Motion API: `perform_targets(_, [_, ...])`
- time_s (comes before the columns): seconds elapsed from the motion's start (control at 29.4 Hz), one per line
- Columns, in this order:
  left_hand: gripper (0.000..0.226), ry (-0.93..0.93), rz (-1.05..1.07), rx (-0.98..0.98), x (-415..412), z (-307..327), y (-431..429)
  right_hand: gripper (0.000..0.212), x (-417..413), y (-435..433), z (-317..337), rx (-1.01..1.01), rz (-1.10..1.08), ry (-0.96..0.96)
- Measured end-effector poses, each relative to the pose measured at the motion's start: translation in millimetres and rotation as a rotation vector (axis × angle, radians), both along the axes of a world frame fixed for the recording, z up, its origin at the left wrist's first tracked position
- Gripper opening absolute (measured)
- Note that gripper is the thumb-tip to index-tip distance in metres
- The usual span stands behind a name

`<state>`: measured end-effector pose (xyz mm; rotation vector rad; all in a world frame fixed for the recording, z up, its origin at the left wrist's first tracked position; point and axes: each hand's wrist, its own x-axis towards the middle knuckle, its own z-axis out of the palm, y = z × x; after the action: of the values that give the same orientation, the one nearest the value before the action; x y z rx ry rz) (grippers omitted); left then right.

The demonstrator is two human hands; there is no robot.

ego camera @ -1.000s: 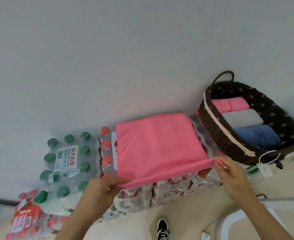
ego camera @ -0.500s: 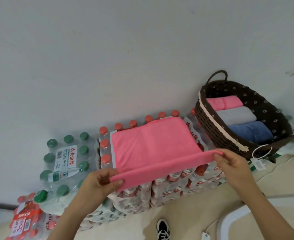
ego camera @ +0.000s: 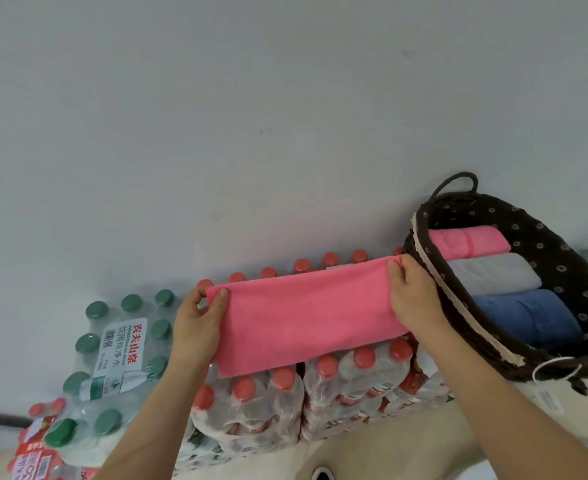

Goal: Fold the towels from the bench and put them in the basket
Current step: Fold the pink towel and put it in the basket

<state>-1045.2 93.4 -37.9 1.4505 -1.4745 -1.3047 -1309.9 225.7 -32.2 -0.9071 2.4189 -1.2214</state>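
Observation:
A pink towel [ego camera: 306, 317] lies folded into a long strip on top of shrink-wrapped packs of red-capped bottles [ego camera: 320, 386]. My left hand [ego camera: 199, 323] pinches its far left corner, thumb on top. My right hand [ego camera: 414, 299] grips the far right corner, close to the basket. The dark woven basket [ego camera: 459, 313] stands at the right with a cream rim and a loop handle. Inside it lie three rolled towels side by side: pink [ego camera: 465, 240], grey [ego camera: 493, 275] and blue [ego camera: 524, 320].
A pack of green-capped water bottles [ego camera: 112, 348] sits left of the towel, with a red-labelled pack [ego camera: 33, 459] below it. A pale wall [ego camera: 251, 133] rises right behind everything. A white tag on a cord [ego camera: 555, 375] hangs from the basket's near end.
Both hands carried the towel's near edge up and over to the far edge, folding it in half into a narrower strip. The hands now rest at the far corners.

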Motion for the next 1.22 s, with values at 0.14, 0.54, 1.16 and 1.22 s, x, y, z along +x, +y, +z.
perform_targets(0.14, [0.013, -0.224, -0.014, -0.111, -15, -15, -22, 0.027, -13, -24, -18, 0.182, 0.024, 0.049])
perform_targets(0.54, [0.017, -0.589, -0.047, -0.206, -19, -39, -32, 0.039, -21, -43, -33, 0.528, 0.053, 0.293])
perform_targets(1.16, [0.021, -0.34, -0.027, -0.122, -11, -18, 17, 0.033, 6, -25, -31, 0.27, 0.134, 0.164])
perform_targets(1.22, [0.034, -0.278, 0.021, -0.199, 16, -5, 13, 0.039, 33, -31, -22, 0.149, 0.158, 0.093])
